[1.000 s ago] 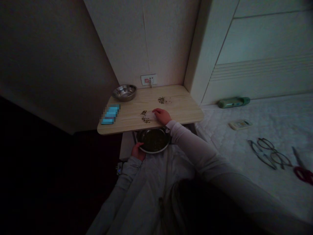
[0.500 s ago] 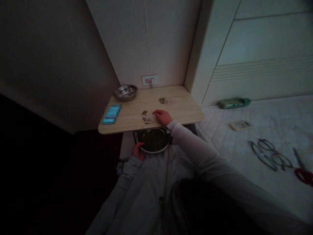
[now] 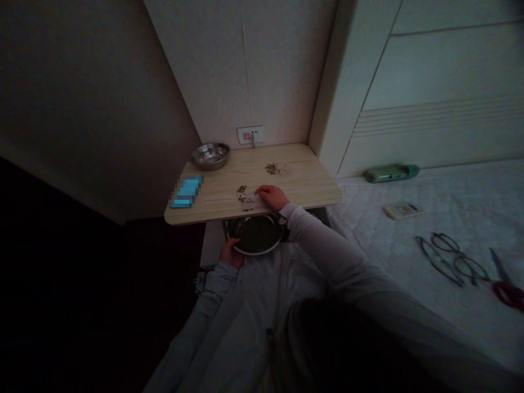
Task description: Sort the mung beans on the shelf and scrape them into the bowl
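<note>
My left hand (image 3: 231,253) grips the near-left rim of a steel bowl (image 3: 256,234) held just under the front edge of a small wooden table (image 3: 303,183). Dark bits fill the bowl. My right hand (image 3: 272,197) rests on the tabletop near that edge, fingers curled over a small pale card (image 3: 248,203), beside a heap of dark seeds (image 3: 241,192). A second heap of seeds (image 3: 272,168) lies farther back on the table.
An empty steel bowl (image 3: 209,155) stands at the table's back left, a blue phone (image 3: 186,191) at its left edge, a wall socket (image 3: 250,134) behind. On the bed at right lie a green case (image 3: 391,172), a remote (image 3: 401,209), glasses (image 3: 448,255) and red scissors (image 3: 505,285).
My right hand has drawn slightly toward the table's front edge, and the pale card now shows under its fingers by the nearer seed heap. The left hand and bowl have stayed put.
</note>
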Demonstrator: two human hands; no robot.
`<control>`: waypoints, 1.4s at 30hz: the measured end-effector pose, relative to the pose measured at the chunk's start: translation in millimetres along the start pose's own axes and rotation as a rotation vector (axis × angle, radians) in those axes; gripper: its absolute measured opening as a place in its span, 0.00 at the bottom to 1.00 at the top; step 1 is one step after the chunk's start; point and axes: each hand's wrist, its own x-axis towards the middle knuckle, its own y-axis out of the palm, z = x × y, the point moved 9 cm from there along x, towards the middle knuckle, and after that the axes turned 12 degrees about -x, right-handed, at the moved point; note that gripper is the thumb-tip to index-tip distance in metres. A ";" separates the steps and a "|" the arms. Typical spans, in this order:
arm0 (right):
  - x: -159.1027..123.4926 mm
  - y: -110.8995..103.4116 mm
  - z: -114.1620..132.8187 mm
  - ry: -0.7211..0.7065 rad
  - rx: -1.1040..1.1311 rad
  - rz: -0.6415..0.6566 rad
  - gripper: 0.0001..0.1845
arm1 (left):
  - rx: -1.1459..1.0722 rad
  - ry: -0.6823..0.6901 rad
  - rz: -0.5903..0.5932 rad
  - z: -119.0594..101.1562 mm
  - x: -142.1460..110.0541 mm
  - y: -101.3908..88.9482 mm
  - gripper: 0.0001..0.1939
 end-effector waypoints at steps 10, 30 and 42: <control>0.0 2.6 -0.4 -0.042 0.094 0.014 0.15 | -0.001 0.011 0.018 -1.6 0.2 1.1 0.13; -1.0 -5.0 -7.9 0.036 0.114 -0.093 0.15 | 0.001 -0.006 0.014 -0.3 -2.7 2.8 0.13; -1.0 -4.1 -3.8 0.011 0.062 -0.060 0.14 | 0.003 0.012 -0.022 -0.9 -2.1 0.6 0.13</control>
